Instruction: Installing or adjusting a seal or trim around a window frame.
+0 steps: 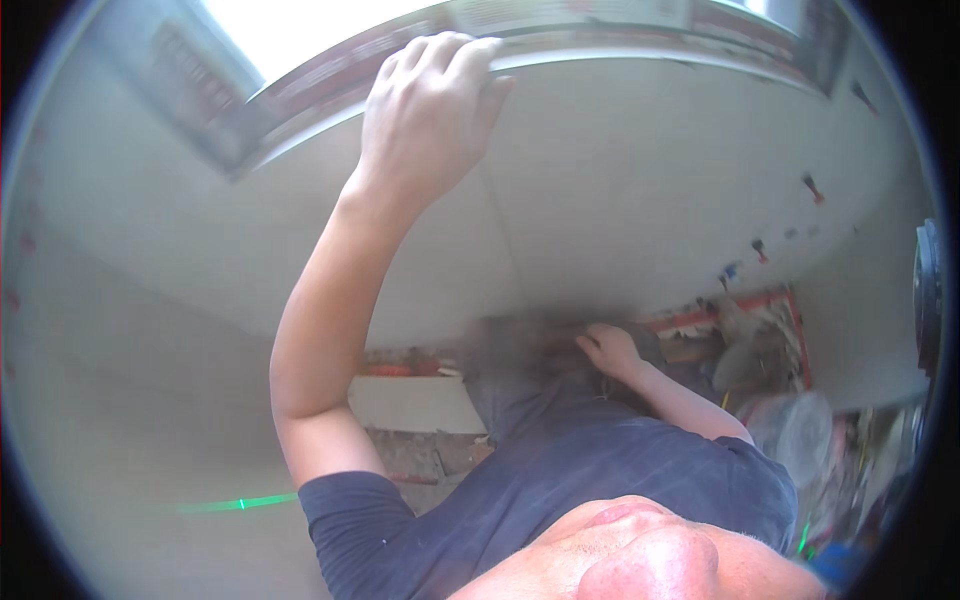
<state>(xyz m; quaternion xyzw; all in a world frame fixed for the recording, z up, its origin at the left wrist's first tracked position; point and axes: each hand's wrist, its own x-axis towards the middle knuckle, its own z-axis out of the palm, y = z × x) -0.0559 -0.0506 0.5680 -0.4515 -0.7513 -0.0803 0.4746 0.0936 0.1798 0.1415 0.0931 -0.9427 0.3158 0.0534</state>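
My left arm is raised, and my left hand point(427, 112) is at the edge of a window sill point(600, 56) at the top of the view. Its fingers bend over the edge, with the thumb on the near side. Below the sill stretches a smooth, pale grey wall of large panels point(615, 150), with a faint vertical joint. My right hand point(611, 349) is low, in front of my dark clothing, thumb side showing. Blur and shadow hide its fingertips, and I cannot tell whether it holds anything.
Several small black-and-red clips point(813, 189) stick out of the wall at right. A translucent round container point(799, 435) stands among clutter at lower right. A pale board point(416, 403) lies low on the left. A green laser line point(240, 503) crosses the left wall.
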